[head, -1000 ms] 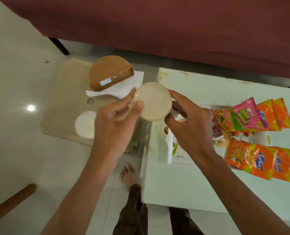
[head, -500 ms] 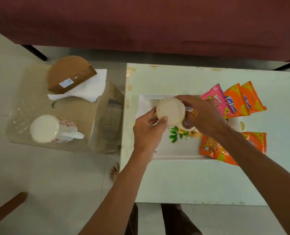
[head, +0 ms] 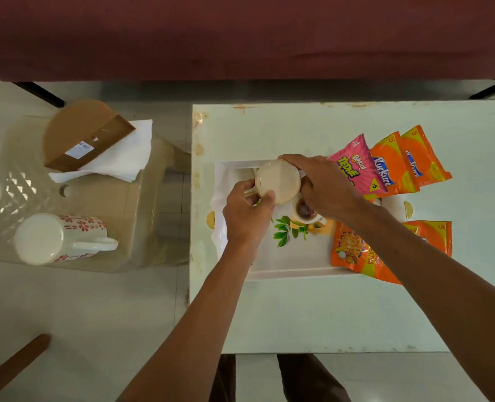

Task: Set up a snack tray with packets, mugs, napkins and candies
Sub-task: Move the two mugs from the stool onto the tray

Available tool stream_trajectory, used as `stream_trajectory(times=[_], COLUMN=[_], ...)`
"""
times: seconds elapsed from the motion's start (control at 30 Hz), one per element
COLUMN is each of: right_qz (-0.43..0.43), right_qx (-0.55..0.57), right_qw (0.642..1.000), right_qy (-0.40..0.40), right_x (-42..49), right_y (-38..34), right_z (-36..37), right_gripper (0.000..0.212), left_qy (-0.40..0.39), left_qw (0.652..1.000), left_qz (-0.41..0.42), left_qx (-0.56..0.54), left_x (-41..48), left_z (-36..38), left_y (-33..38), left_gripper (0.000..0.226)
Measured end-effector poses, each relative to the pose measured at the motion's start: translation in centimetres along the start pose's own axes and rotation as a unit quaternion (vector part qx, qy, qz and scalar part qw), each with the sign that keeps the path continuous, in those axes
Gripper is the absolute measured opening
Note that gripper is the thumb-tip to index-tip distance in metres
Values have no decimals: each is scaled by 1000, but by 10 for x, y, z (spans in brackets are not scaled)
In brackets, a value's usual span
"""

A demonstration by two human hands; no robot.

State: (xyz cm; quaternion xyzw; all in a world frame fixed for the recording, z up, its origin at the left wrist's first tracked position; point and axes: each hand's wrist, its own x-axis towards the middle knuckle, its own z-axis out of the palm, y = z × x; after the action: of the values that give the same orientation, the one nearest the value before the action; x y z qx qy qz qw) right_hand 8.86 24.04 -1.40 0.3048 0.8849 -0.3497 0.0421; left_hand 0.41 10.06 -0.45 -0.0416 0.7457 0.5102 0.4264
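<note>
A white mug (head: 278, 181) hangs over the far left part of the white tray (head: 292, 265), held from both sides. My left hand (head: 247, 219) grips its near side and my right hand (head: 323, 185) covers its right side. The tray has a leaf print and lies on the white table (head: 284, 314). A pink snack packet (head: 356, 166) and orange snack packets (head: 408, 161) lean on the tray's far right. More orange packets (head: 356, 250) lie on its near right. A second mug (head: 60, 237) with red flowers lies on its side on the stool at left.
A clear plastic stool (head: 95, 198) stands left of the table, carrying white napkins (head: 121, 158) under a brown napkin holder (head: 87, 134). A maroon sofa (head: 240, 36) runs along the far side. My legs are below the table's near edge.
Both hands carried the white mug from above the stool rightward to over the tray, and it now sits a little lower and further left on the tray.
</note>
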Motion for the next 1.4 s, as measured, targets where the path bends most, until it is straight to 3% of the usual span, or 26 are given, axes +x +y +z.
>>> stream_trajectory(times=[0.67, 0.73, 0.8, 0.9, 1.0, 1.13, 1.27, 1.33, 1.4], right_qz=[29, 54, 100, 120, 71, 34, 37, 40, 29], right_qx=[12, 24, 62, 88, 136, 216, 281, 289, 275], right_qw=[998, 998, 991, 969, 960, 962, 959, 956, 958], right_qy=[-49, -16, 70, 199, 234, 163, 29, -34, -69], right_x=[14, 10, 1, -19, -39, -49, -38, -27, -15], right_y=[3, -2, -11, -41, -85, -154, -223, -249, -270], right_z=[-2, -7, -15, -15, 1, 48, 106, 129, 150], right_gripper=[74, 76, 75, 58, 46, 36, 31, 37, 46], left_qy=[-7, -24, -24, 20, 103, 264, 399, 394, 339], left_qw=[996, 996, 998, 998, 988, 950, 905, 912, 935], left_qz=[1, -14, -9, 58, 112, 161, 139, 92, 44], left_qx=[85, 81, 64, 34, 3, -40, -36, -66, -98], left_x=[5, 1, -8, -33, -60, -80, -67, -51, -36], left_z=[1, -7, -21, -63, -124, -215, -287, -305, -315], left_y=[3, 6, 10, 15, 12, 2, -12, -17, -18], left_gripper=[40, 50, 54, 41, 26, 15, 19, 24, 32])
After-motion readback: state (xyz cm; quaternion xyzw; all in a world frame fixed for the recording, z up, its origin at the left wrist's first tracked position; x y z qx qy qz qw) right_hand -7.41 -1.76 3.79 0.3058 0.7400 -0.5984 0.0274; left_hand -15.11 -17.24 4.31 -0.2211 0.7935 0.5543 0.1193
